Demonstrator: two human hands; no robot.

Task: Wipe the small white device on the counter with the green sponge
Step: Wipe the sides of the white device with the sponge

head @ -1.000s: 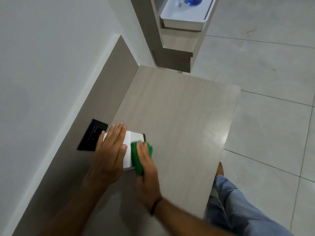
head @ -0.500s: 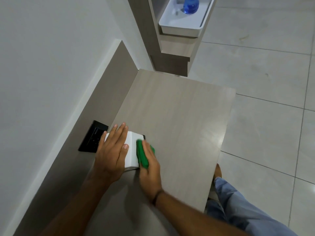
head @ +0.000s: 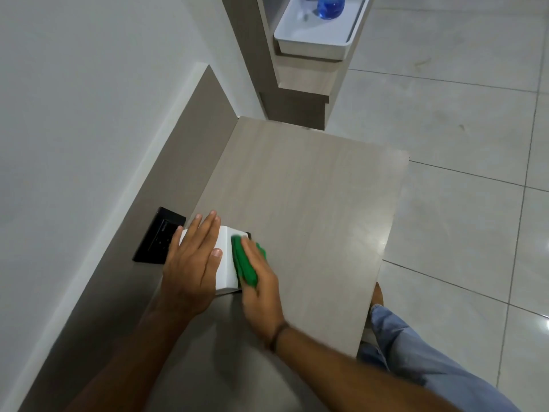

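Your left hand (head: 191, 263) lies flat and open on top of the small white box-shaped device (head: 226, 263), pinning it to the pale wood-grain counter (head: 297, 203) just beside the black wall socket plate (head: 159, 236). Your right hand (head: 261, 288) is curled around the bright green sponge (head: 245, 263), pressing it against the device's right side. Compared with a second ago, the sponge has turned from a bunched pad on the top edge to a narrow strip along the side face, so the wiping looks well underway, with other faces probably left.
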